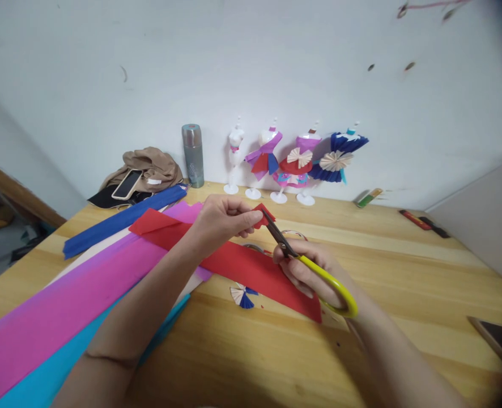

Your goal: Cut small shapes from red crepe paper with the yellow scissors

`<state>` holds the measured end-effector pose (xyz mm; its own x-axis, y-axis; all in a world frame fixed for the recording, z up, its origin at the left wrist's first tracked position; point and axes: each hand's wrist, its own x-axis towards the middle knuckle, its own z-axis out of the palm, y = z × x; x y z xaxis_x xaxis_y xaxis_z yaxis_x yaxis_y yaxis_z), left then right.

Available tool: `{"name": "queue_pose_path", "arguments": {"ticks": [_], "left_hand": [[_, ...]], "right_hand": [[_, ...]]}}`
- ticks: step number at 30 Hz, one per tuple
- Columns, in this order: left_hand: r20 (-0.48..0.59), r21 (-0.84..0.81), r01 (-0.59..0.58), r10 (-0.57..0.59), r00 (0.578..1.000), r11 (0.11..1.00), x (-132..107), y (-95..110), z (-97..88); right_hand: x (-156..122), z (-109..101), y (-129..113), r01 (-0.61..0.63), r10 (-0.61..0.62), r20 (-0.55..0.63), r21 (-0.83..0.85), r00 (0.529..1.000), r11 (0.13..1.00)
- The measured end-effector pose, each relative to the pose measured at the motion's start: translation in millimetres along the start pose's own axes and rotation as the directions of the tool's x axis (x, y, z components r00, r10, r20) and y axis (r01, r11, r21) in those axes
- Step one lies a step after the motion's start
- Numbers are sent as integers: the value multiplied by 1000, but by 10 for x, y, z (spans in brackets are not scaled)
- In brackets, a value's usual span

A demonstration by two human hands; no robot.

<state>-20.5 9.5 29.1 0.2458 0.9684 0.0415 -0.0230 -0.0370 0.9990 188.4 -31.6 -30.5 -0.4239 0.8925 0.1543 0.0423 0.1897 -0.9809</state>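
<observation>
A small piece of red paper (pixel 259 222) is pinched between the thumb and fingers of my left hand (pixel 228 220). My right hand (pixel 308 269) grips a pair of scissors (pixel 325 279) with yellow handles and dark blades. The blade tips meet the red piece near my left thumb. Below both hands a long red paper strip (pixel 251 271) lies slantwise on the table, partly covered by my left wrist. A small fan-folded bow (pixel 243 296) in cream and blue rests in front of that strip.
Pink (pixel 81 300), blue (pixel 123 221) and turquoise paper (pixel 81 362) spread over the left side of the wooden table (pixel 395 272). Several small dress forms (pixel 272 153) stand along the wall beside a flask (pixel 192 156). A phone (pixel 127 185) leans on brown cloth (pixel 153 164).
</observation>
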Motion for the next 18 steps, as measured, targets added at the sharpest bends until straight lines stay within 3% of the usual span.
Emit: {"name": "queue_pose_path", "arguments": {"ticks": [18], "left_hand": [[-10,1,-5,5,1000,1000,11,-23,-12]], "right_hand": [[6,4,23,-14,13,13,26,1000,1000]]}}
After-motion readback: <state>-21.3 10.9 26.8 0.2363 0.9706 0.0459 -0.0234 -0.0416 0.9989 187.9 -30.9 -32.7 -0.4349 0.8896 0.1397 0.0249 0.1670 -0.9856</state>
